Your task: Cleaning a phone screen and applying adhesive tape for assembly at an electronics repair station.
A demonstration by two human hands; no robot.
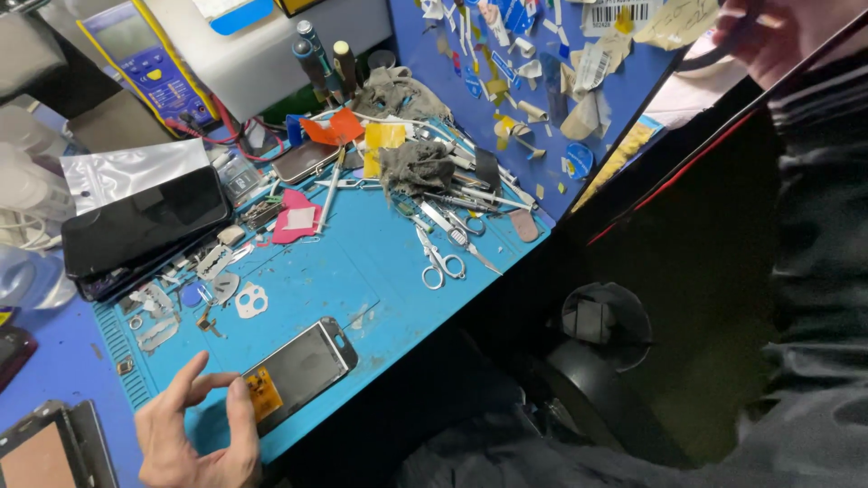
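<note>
Head view looks down on a blue work mat strewn with repair gear. Largest on it is a stack of dark phones at the left, then a grey rag, then scissors among tweezers, and a scatter of small metal plates.

Near the mat's front edge lies a phone screen, face dark, with an orange flex tab at its lower end. The left hand is at that end, fingers spread and curled, thumb and forefinger closing toward the flex tab; I cannot tell whether they already touch it or hang just above it.

As I judge it, the screen is about to be picked up or turned. That goes best with the grip on the frame's edges beside the tab, not on the thin flex, which would crease or tear if pulled. The screen sits close to the mat's front edge, so lifting straight up is safer than sliding it.

The right hand is at the top right corner, cut off by the picture edge. It seems curled around a dark band or strap, but blur leaves the grip unclear. The lap and floor below the mat are too dark to read.
</note>
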